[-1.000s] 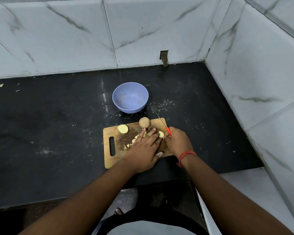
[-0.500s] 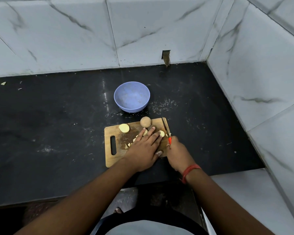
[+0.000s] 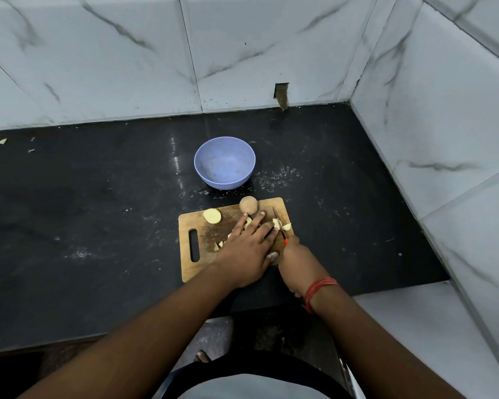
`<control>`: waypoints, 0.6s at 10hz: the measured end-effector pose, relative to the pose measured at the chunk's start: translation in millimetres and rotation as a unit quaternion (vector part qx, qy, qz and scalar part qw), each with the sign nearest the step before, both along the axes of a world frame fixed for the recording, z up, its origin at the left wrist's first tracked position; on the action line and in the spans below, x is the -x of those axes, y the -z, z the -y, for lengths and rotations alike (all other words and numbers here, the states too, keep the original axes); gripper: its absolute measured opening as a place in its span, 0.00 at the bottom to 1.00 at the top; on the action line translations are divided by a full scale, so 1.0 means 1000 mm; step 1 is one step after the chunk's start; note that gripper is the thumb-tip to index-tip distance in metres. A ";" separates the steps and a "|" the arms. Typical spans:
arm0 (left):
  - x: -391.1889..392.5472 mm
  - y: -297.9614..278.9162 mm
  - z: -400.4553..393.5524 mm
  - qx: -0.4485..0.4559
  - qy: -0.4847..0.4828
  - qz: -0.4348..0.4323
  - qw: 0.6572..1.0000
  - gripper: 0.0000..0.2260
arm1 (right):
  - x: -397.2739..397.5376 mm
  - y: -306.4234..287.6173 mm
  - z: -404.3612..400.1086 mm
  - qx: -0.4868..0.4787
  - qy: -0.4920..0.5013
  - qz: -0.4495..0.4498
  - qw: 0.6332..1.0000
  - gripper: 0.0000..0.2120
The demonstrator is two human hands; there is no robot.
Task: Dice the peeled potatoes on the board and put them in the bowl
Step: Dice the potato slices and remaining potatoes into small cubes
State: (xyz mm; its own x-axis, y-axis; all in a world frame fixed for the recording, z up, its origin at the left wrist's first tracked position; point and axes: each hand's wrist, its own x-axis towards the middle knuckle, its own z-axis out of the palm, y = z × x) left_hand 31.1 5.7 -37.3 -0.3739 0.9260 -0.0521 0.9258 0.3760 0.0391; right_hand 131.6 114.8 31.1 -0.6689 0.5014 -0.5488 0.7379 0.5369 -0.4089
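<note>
Board: we've got one rectangular wooden cutting board [image 3: 202,263] with a slot handle at its left end, lying flat on the black stone counter [image 3: 84,226].
Whole potato: one round peeled potato [image 3: 248,205] sits at the board's far edge, just beyond the fingertips of the left hand.
Half potato: one pale halved piece [image 3: 212,216] lies cut face up near the board's far left corner, apart from the rest.
Cut pieces: we count two pale chunks [image 3: 281,225] beside the blade at the right, and a few more small ones [image 3: 219,244] peeking out from under the left hand; how many lie hidden we cannot tell.
Left hand: our left hand [image 3: 247,251] lies flat, fingers straight and spread, pressing down over the potato pieces in the middle of the board.
Right hand: our right hand [image 3: 296,263] is curled round the handle of one small red-handled knife [image 3: 280,227], its thin blade pointing away from us and down among the chunks at the board's right side.
Bowl: one round lilac plastic bowl [image 3: 224,162] stands on the counter just beyond the board, with no potato in it.
Wrist: one red thread band [image 3: 317,289] wraps the right wrist.
Walls: grey-veined white marble tiles [image 3: 127,59] close in the back and the right.
</note>
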 end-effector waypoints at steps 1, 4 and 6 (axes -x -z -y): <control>0.000 0.000 0.001 0.000 0.003 0.006 1.000 0.29 | 0.000 0.002 0.002 0.001 0.012 0.014 1.000 0.15; 0.008 0.000 0.001 -0.011 0.032 0.003 0.999 0.32 | 0.019 -0.008 0.008 0.081 0.130 0.030 0.988 0.20; 0.009 -0.002 0.000 0.002 0.033 0.001 0.999 0.32 | 0.036 -0.011 0.004 0.156 0.381 0.124 0.903 0.27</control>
State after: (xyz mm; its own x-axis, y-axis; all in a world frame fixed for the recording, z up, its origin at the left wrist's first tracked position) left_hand 22.1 5.4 -35.1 -0.3128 0.9482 -0.0556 0.9483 0.3151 0.0389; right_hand 95.1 110.5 41.7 -0.0319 0.5589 -0.8287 0.9345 -0.2775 -0.2231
